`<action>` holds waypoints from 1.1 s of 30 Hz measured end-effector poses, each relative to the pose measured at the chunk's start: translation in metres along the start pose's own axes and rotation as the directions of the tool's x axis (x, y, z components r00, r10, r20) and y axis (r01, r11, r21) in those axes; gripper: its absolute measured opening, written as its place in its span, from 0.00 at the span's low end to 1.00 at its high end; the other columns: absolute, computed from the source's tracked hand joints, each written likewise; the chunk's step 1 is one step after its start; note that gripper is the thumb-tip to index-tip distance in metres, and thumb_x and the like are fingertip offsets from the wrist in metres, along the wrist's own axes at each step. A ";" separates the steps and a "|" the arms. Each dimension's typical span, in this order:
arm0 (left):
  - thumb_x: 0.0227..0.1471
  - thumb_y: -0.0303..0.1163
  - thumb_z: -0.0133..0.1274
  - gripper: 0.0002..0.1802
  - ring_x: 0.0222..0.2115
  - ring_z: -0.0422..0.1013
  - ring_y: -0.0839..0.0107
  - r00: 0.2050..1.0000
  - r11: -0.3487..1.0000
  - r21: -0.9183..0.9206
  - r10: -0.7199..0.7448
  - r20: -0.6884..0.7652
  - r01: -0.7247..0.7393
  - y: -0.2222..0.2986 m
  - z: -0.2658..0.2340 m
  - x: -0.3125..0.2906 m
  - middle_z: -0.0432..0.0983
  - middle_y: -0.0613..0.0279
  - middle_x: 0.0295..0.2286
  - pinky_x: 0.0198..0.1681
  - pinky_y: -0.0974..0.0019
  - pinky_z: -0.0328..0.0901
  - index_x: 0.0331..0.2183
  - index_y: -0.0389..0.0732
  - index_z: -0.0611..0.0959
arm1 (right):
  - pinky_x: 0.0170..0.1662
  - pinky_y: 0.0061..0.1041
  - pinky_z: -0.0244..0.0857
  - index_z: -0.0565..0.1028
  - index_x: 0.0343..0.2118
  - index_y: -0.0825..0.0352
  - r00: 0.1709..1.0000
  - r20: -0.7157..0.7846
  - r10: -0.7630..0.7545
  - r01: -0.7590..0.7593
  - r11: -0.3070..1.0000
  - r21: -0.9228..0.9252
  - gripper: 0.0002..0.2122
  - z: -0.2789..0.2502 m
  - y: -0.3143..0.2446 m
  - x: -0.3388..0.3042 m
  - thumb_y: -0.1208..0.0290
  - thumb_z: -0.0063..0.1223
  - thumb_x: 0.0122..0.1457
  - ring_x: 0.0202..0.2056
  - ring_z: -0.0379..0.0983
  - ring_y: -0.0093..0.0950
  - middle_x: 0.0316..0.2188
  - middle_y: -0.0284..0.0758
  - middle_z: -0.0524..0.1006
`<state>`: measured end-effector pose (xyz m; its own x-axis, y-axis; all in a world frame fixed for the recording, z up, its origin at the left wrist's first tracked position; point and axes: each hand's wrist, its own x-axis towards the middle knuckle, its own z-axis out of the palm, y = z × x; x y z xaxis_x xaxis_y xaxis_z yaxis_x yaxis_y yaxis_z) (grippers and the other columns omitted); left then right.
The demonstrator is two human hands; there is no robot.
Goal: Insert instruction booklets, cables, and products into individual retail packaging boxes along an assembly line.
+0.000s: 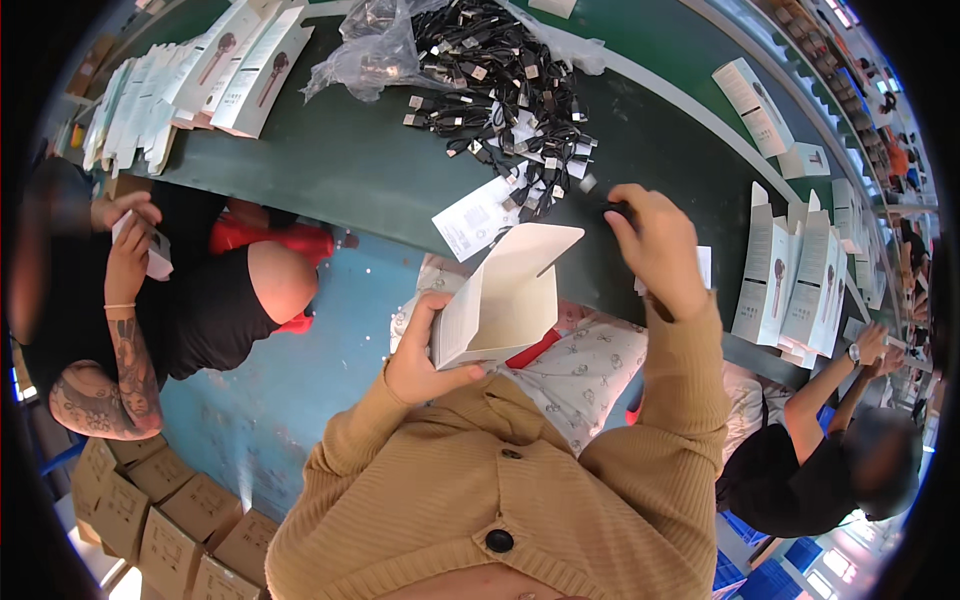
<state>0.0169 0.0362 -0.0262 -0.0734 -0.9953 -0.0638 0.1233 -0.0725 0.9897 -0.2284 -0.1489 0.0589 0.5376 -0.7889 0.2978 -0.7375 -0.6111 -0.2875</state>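
Observation:
My left hand point(420, 355) is closed around a small white carton point(505, 305) held over my lap. The carton's top is open toward me, its flap raised, and no contents show inside. Over the bench edge to the right, my right hand point(660, 240) pinches a bundled black USB cable point(615, 212), mostly hidden by the fingers; its pale plug end is blurred. Ahead of both hands lies a large heap of black USB cables point(500, 70). A printed white leaflet point(475, 218) rests at the heap's near end, partly behind the carton.
The green bench point(330, 175) carries flattened cartons point(140, 105) at the left and standing cartons point(790, 270) at the right. Clear plastic point(370, 50) lies beside the heap. One co-worker point(130, 300) sits at left holding a box, another point(820, 460) at right. Brown boxes point(170, 545) stand on the floor.

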 end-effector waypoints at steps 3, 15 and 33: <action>0.31 0.37 0.71 0.43 0.44 0.62 0.69 0.999 0.995 0.094 0.031 -0.020 -0.029 0.000 0.001 0.002 0.64 0.59 0.41 0.49 0.65 0.57 0.47 0.38 0.65 | 0.31 0.28 0.66 0.77 0.32 0.65 1.000 0.024 -0.011 0.001 0.925 0.380 0.10 -0.059 -0.031 -0.005 0.80 0.59 0.43 0.26 0.71 0.33 0.26 0.36 0.76; 0.27 0.32 0.72 0.41 0.39 0.62 0.62 0.967 0.951 0.209 0.193 0.169 -0.227 0.015 0.033 0.023 0.61 0.57 0.38 0.45 0.65 0.59 0.44 0.40 0.67 | 0.21 0.19 0.61 0.78 0.34 0.66 0.873 0.030 -0.486 0.462 0.846 0.267 0.16 -0.097 -0.077 -0.037 0.73 0.61 0.38 0.21 0.66 0.25 0.35 0.41 0.76; 0.35 0.68 0.58 0.67 0.63 0.42 0.60 0.895 0.912 -0.353 -0.034 0.445 0.210 0.065 0.153 0.068 0.45 0.55 0.61 0.62 0.55 0.42 0.63 0.44 0.41 | 0.46 0.33 0.66 0.58 0.60 0.71 0.887 -0.310 0.341 -0.295 0.937 0.185 0.41 -0.069 -0.028 -0.136 0.75 0.63 0.39 0.47 0.67 0.45 0.53 0.52 0.61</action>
<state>-0.1313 -0.0267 0.0530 -0.5101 -0.8595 -0.0341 0.4462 -0.2983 0.8438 -0.3092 -0.0201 0.0896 0.0987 -0.8882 0.4487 -0.7742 -0.3518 -0.5261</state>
